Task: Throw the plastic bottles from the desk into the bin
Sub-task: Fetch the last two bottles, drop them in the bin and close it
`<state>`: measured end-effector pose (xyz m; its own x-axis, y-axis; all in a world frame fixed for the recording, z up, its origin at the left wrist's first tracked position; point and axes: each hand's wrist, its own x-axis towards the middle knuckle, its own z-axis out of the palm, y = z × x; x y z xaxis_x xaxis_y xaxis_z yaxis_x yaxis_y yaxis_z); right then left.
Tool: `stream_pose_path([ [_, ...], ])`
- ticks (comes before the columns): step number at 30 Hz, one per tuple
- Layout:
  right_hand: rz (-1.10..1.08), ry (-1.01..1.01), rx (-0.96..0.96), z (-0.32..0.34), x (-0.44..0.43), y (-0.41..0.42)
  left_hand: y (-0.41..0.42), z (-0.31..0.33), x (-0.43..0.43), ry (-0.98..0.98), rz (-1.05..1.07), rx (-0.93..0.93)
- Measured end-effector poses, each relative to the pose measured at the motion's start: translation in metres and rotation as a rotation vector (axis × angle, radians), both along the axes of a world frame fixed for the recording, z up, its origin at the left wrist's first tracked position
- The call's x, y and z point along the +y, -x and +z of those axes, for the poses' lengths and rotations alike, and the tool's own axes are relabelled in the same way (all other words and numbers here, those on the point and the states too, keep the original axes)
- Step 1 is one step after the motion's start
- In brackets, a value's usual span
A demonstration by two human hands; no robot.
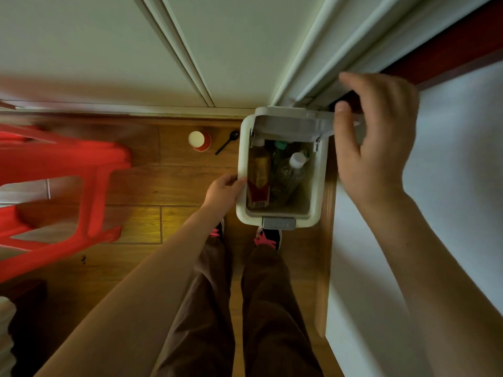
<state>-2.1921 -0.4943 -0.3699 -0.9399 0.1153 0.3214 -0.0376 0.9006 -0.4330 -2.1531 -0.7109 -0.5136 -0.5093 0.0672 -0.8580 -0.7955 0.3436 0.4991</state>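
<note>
A white pedal bin (318, 186) stands on the wooden floor against the wall, its lid (291, 123) raised. Inside lie several plastic bottles: an amber bottle (260, 170) with a red label on the left, a clear bottle (288, 175) with a white cap beside it, and a green cap (281, 145) behind them. My left hand (224, 190) rests on the bin's left rim, thumb over the edge next to the amber bottle. My right hand (375, 142) hovers by the lid's right corner, fingers spread and holding nothing.
A red plastic stool (68, 170) stands to the left. A red paper cup (200, 140) and a black spoon (227, 142) lie on the floor by the wall. A white cabinet side (435, 213) runs along the right. My right shoe (268, 238) is at the grey pedal (279, 223).
</note>
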Motion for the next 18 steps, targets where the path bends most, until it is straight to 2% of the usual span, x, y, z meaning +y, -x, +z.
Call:
stream_pose_path([
  [2, 0.065, -0.029, -0.219, -0.008, 0.007, 0.016, -0.001, 0.000, -0.001, -0.016, 0.020, -0.012],
  [5, 0.086, 0.161, -0.463, -0.022, 0.008, 0.015, -0.003, 0.000, -0.003, -0.058, 0.060, -0.032],
  [12, 0.079, 0.414, -0.591, -0.028, 0.002, -0.056, -0.007, -0.003, -0.011, -0.116, 0.165, -0.080],
  [18, 0.074, 0.240, -0.690, -0.066, -0.013, -0.105, -0.008, -0.009, -0.012, -0.105, 0.193, -0.082],
])
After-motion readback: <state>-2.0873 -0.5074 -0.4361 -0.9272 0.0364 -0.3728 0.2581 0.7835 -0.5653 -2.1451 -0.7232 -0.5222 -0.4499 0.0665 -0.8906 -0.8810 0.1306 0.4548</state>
